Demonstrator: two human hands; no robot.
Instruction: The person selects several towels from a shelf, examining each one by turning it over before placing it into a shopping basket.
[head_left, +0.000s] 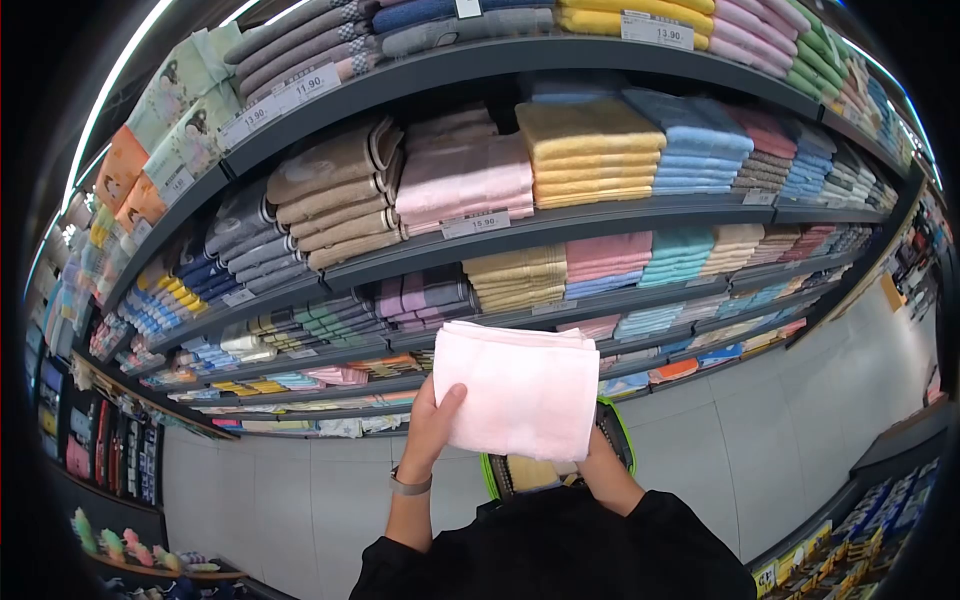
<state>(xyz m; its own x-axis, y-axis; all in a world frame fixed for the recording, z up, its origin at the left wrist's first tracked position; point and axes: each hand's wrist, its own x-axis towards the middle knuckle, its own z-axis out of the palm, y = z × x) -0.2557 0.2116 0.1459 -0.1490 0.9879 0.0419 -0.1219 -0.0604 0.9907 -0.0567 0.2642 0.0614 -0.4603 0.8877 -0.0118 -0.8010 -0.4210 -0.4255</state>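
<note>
A folded pale pink towel [518,392] is held up in front of me, between my body and the shelves. My left hand [436,420] grips its left edge, thumb lying across the front and the other fingers behind it. My right hand [600,462] is at the lower right corner, mostly hidden by the towel; its fingers cannot be seen, but it supports that side. Below the towel is a basket with a green rim [625,440], and something yellowish [530,474] lies inside it.
Long grey shelves [640,213] curve across the view, stacked with folded towels, among them pink towels [465,178], yellow towels [590,150] and blue towels [690,140]. Price tags [475,224] line the shelf edges. Tiled floor [740,420] runs beneath. Another display [850,540] stands at lower right.
</note>
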